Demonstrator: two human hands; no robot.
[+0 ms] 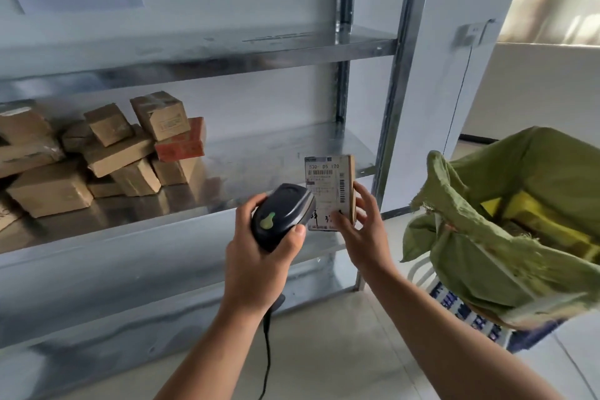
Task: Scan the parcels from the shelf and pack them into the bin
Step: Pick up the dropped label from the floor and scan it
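The left hand (259,256) grips a dark scanner (281,214), its cable (267,351) hanging below the wrist; the right hand (360,230) pinches a small parcel (328,182) upright just right of the scanner's head, label facing near; farther off, a heap of brown boxes (107,153) lies at the left of the metal shelf (259,166); at the right stands the bin (461,312), lined with a green sack (487,269).
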